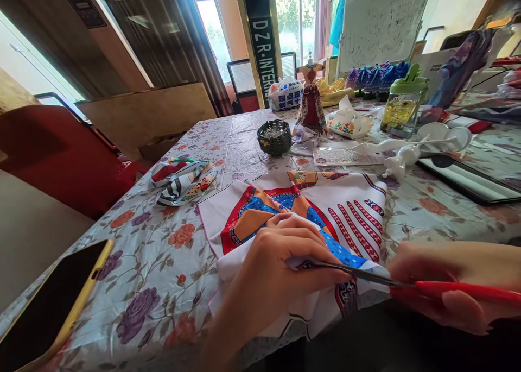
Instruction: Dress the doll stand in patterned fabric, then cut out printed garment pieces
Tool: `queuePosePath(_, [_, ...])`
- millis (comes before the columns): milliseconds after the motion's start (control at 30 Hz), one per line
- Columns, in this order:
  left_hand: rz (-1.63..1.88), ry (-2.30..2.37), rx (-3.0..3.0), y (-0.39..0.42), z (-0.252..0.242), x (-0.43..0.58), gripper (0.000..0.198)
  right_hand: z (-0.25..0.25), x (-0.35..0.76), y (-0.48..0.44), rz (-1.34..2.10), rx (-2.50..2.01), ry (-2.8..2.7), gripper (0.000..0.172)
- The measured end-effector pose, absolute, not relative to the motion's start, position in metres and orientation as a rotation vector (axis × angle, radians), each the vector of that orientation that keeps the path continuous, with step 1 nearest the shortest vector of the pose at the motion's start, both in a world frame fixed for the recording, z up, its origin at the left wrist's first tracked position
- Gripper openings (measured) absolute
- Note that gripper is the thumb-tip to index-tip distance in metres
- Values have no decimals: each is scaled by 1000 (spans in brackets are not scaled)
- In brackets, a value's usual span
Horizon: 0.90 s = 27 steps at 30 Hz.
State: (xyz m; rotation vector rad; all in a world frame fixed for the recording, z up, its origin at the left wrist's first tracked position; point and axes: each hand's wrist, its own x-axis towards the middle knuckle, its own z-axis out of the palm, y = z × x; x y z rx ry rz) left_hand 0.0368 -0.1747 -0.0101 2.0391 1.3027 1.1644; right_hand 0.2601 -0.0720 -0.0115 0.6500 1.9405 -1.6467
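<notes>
A white printed fabric (pixel 354 198) with red, blue and orange patterns lies bunched at the table's near edge. My left hand (pixel 280 258) has its fingers bent round a fold of this fabric, thumb pressed against it. Red-handled scissors (pixel 468 291) are in my right hand (pixel 443 279), which is partly blurred. Their blades reach left along the fabric up to my left thumb and fingers; the tips are hidden there. Under my left hand, part of the cloth hangs toward the table's front edge.
A phone (pixel 57 290) lies at left, with folded printed cloth (pixel 183 182) beyond it. Farther back stand a dark woven basket (pixel 274 138), a small dressed mannequin (pixel 311 98) and a green-lidded jug (pixel 405 103). A tablet-like device (pixel 472 179) lies at right.
</notes>
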Motion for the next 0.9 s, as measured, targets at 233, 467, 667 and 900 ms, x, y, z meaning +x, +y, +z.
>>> queuePosePath(233, [1154, 1298, 2027, -172, -14, 44, 8, -13, 262, -70, -1721, 681, 1909, 25])
queuePosePath(467, [1163, 1269, 1977, -171, -15, 45, 6, -20, 265, -70, -1796, 721, 1879, 29])
queuePosePath(667, [1154, 1354, 2003, -172, -14, 44, 8, -12, 259, -74, -1842, 710, 1853, 33])
queuePosePath(900, [1151, 1382, 2002, -171, -14, 43, 8, -13, 260, -74, -1874, 675, 1862, 34])
